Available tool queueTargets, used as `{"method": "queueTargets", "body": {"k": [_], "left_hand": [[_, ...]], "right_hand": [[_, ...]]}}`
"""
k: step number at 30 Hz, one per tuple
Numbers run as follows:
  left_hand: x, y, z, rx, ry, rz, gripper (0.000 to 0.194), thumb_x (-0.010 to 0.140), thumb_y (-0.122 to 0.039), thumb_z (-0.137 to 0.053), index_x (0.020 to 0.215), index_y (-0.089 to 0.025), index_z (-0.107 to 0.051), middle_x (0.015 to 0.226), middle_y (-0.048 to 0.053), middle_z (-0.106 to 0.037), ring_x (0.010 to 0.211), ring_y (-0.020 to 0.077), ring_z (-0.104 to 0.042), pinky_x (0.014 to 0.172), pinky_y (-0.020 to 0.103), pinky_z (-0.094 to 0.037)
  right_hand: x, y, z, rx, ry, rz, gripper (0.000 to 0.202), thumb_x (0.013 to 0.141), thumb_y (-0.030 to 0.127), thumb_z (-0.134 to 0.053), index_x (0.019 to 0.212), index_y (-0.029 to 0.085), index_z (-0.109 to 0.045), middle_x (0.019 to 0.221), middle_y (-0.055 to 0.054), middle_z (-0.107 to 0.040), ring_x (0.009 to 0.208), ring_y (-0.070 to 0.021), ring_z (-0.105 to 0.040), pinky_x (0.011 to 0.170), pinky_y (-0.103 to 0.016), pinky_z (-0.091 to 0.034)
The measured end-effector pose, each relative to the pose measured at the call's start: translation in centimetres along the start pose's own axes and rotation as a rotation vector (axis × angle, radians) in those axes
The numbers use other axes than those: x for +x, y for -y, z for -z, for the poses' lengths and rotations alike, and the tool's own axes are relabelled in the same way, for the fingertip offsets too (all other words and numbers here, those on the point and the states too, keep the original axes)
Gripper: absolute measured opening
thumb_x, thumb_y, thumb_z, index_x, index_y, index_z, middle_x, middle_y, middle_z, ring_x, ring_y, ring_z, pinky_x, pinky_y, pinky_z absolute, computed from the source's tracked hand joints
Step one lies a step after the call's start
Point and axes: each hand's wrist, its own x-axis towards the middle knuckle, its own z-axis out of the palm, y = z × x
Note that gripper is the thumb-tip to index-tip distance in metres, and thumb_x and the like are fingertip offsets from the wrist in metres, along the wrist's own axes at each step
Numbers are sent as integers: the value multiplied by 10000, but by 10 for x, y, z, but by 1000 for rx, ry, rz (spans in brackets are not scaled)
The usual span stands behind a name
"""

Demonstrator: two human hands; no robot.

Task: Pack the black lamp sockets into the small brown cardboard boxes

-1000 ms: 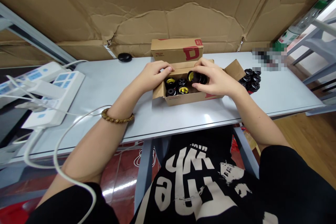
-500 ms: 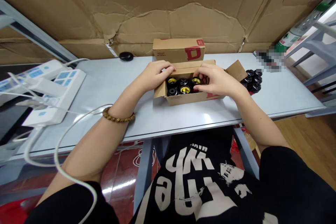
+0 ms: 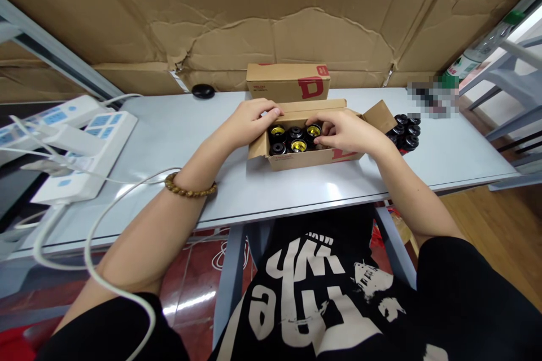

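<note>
Carton (image 3: 298,161), top open, sits mid-table near the front edge, lengthwise L to R, w/ its R end flap (image 3: 380,117) folded outward. From where I'm standing I count approx. 5 black cylinders (image 3: 295,133) inside, some showing yellow rings, others w/ dark tops; the rest of the inside is partly hidden. L hand (image 3: 249,121) is at the carton's L end, thumb and forefinger tips close together by the rim; can't tell if they're pinching the cardboard. R hand (image 3: 349,131) reaches over the R half, thumb and forefinger apart w/ a gap btwn, right by a yellow-ringed cylinder (image 3: 314,131); other fingers mostly out of sight, so can't tell if anything's gripped. Closed box (image 3: 275,82) w/ a red "D" stands just behind the carton. More black cylinders, a small cluster (image 3: 409,135), stand on the table (image 3: 182,135) to the R, past the flap. Dark oval item (image 3: 203,91) lies back L, near the brown cardboard panel (image 3: 271,39). Far L: white power strips (image 3: 101,149) w/ plugs & cables. Far R: clear bottle (image 3: 466,62) w/ green cap, nr. a blurred-out patch, ID n/a. Beaded bracelet (image 3: 190,187) on the L wrist; black tee (image 3: 296,293) w/ big pale lettering.
</note>
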Motion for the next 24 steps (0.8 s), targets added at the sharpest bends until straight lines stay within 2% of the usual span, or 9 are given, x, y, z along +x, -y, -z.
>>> {"method": "queueTargets", "body": {"k": [6,11,13,15,17,19,21,24], "left_hand": [[1,2,-1,4,-7,-5,527,1123,-556,-466,1144,-208,-861,1233,135,-865,1168,337,-747,1100,500,-578],[0,2,-1,4,-11,-13,559,1114,-581,-457,1163,-204,-866,1261,141,-865,1190,345,-754,1103,496,-582],[0,1,-1,5,-12,-10,569,1108,-590,-458,1163,-196,-864,1270,151,-862,1183,347,-759,1082,490,-588],[0,1,0,6,-11,-9,568,1106,-593,-459,1157,-196,-861,1272,154,-861,1173,346,-761,1067,485,-593],[0,1,1,5,-6,-13,559,1106,-594,-461,1148,-203,-858,1266,149,-864,1164,343,-762,1064,481,-597],[0,1,1,0,-3,-15,557,1106,-595,-459,1144,-207,-857,1265,148,-865,1161,343,-763,1066,481,-601],[0,1,1,-6,-4,-14,561,1104,-593,-456,1150,-203,-855,1273,154,-864,1165,346,-765,1068,487,-601],[0,2,0,-8,-11,-13,557,1106,-595,-460,1148,-205,-856,1271,151,-866,1166,346,-766,1065,491,-602]], "right_hand": [[-1,-5,-2,23,-17,45,444,991,252,-768,1433,206,-771,853,7,-807,735,-199,-730,782,-366,-567],[-7,4,-1,-21,-113,75,346,1001,397,-781,1296,217,-773,859,-13,-830,733,-221,-717,802,-395,-563],[-13,10,9,-47,-256,95,310,1027,471,-768,1222,231,-781,853,-18,-816,760,-235,-725,840,-411,-574],[-23,13,27,-91,-464,57,299,1075,519,-725,1184,249,-789,888,-37,-806,815,-253,-737,862,-418,-581],[-35,9,52,-162,-673,-60,286,1126,489,-657,1202,252,-797,958,-75,-814,881,-272,-746,877,-423,-581],[-47,-4,80,-267,-808,-218,275,1124,379,-625,1219,201,-811,1010,-140,-831,931,-287,-748,906,-437,-565],[-57,-22,103,-382,-756,-463,274,1090,334,-651,1179,147,-830,1114,-226,-848,1027,-319,-753,926,-461,-541],[-62,-52,119,-486,-420,-759,325,1013,427,-782,1160,142,-837,1166,-261,-844,997,-350,-748,875,-502,-543]]}}
